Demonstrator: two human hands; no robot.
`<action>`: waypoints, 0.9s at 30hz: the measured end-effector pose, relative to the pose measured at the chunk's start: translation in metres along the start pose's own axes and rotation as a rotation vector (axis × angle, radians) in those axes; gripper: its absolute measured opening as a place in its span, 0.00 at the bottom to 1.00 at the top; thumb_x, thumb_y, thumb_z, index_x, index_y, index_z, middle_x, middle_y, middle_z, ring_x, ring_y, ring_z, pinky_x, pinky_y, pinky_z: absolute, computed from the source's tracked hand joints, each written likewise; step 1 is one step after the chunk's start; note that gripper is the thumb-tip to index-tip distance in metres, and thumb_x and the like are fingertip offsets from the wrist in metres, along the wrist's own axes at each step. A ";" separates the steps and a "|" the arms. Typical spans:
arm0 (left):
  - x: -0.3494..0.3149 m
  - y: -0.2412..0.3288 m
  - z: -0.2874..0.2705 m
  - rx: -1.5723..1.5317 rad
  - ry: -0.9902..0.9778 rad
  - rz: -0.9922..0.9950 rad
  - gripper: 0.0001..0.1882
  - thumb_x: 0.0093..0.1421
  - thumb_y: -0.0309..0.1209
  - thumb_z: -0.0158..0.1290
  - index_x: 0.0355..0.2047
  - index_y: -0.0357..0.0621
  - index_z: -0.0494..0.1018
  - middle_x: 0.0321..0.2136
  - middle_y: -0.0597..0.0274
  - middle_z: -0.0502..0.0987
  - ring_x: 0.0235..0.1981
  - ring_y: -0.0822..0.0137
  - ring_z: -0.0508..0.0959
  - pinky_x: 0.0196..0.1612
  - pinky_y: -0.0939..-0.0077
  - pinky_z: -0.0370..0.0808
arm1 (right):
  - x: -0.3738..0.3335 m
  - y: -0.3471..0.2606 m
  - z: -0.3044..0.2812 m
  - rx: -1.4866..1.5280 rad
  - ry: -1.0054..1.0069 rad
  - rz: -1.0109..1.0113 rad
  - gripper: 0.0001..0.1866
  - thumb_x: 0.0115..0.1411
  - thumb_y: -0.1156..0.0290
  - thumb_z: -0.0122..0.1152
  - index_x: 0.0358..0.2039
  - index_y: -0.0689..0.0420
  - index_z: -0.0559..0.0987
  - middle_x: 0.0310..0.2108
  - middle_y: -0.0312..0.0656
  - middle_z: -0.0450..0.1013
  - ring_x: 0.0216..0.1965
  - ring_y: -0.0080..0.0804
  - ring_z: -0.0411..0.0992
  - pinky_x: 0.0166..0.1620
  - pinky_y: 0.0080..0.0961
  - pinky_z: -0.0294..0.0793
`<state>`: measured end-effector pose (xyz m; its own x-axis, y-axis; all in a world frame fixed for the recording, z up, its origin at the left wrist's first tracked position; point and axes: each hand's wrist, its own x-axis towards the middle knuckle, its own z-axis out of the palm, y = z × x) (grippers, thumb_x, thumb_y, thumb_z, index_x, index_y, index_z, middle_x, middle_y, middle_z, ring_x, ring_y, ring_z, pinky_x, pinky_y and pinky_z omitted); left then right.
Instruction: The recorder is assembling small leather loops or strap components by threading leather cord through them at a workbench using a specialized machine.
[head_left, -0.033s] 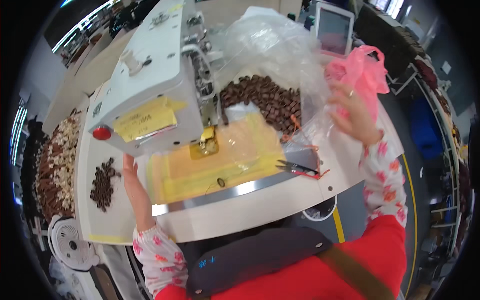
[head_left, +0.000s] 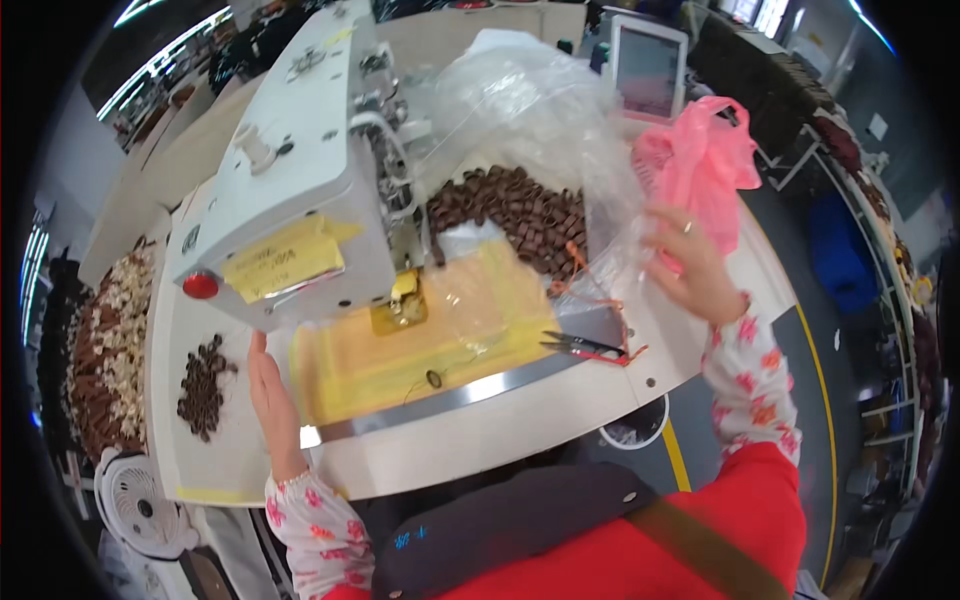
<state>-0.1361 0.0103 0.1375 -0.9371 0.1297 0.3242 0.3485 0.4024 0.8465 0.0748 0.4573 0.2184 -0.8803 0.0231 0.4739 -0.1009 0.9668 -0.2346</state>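
Observation:
My left hand (head_left: 272, 405) stands on edge, fingers straight and together, beside the front corner of a white sewing machine (head_left: 270, 180); nothing shows in it. My right hand (head_left: 697, 272) is open, its fingers apart and slightly bent, over the table's right side by the edge of a clear plastic bag (head_left: 535, 95). Whether its fingertips touch the bag I cannot tell. Brown ring-like pieces (head_left: 515, 215) spill in a heap from the bag. One dark ring (head_left: 433, 379) with a thread lies on the yellow sheet (head_left: 350, 375) below the needle area.
Thread snips (head_left: 583, 346) with red on the handle lie near orange cord (head_left: 612, 302). Behind my right hand sits a pink plastic bag (head_left: 700, 165). A small pile of dark rings (head_left: 203, 388) is at the left. A screen (head_left: 648, 70) stands at the back; a white fan (head_left: 146, 505) is lower left.
My right hand has come slightly nearer to me, beside the clear bag. The whole view has shifted a little. My left hand keeps its place by the machine.

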 end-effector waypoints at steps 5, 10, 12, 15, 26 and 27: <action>0.007 -0.033 0.013 0.174 -0.100 0.017 0.21 0.63 0.36 0.35 0.47 0.32 0.65 0.52 0.46 0.61 0.55 0.54 0.59 0.57 0.68 0.53 | -0.104 -0.027 0.033 -0.091 0.262 0.332 0.15 0.42 0.75 0.63 0.33 0.60 0.73 0.47 0.49 0.63 0.50 0.47 0.62 0.50 0.35 0.62; 0.002 -0.021 0.029 0.058 -0.163 0.100 0.17 0.61 0.34 0.39 0.44 0.33 0.66 0.50 0.47 0.62 0.53 0.53 0.61 0.56 0.66 0.54 | -0.124 -0.032 0.054 -0.125 0.454 0.479 0.16 0.41 0.72 0.64 0.33 0.60 0.74 0.44 0.47 0.66 0.50 0.49 0.62 0.49 0.36 0.64; 0.000 -0.010 0.028 0.114 -0.190 0.121 0.17 0.60 0.33 0.41 0.46 0.35 0.66 0.51 0.46 0.61 0.54 0.52 0.60 0.57 0.65 0.53 | -0.120 -0.032 0.058 -0.153 0.499 0.564 0.15 0.41 0.72 0.63 0.32 0.60 0.74 0.43 0.47 0.67 0.49 0.49 0.63 0.48 0.37 0.64; 0.002 -0.003 0.028 0.253 -0.226 0.098 0.18 0.59 0.33 0.42 0.48 0.38 0.64 0.52 0.43 0.60 0.55 0.49 0.57 0.57 0.63 0.52 | -0.108 -0.034 0.058 -0.240 0.485 0.598 0.14 0.41 0.73 0.62 0.31 0.60 0.74 0.42 0.46 0.68 0.48 0.49 0.63 0.47 0.37 0.65; 0.003 -0.001 0.023 0.382 -0.231 0.171 0.19 0.61 0.34 0.39 0.49 0.35 0.62 0.51 0.43 0.60 0.54 0.50 0.58 0.56 0.64 0.54 | -0.118 -0.039 0.071 -0.159 0.429 0.591 0.10 0.53 0.75 0.53 0.35 0.65 0.73 0.48 0.49 0.63 0.52 0.44 0.59 0.52 0.35 0.58; 0.003 -0.001 0.023 0.369 -0.208 0.192 0.19 0.61 0.34 0.39 0.48 0.34 0.62 0.51 0.44 0.60 0.54 0.51 0.59 0.55 0.65 0.55 | -0.119 -0.038 0.071 -0.166 0.416 0.579 0.10 0.53 0.75 0.53 0.35 0.65 0.73 0.48 0.49 0.63 0.51 0.44 0.60 0.52 0.34 0.58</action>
<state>-0.1396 0.0305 0.1277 -0.8537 0.3973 0.3368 0.5208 0.6442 0.5602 0.1506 0.3994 0.1104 -0.5187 0.6049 0.6042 0.4281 0.7955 -0.4289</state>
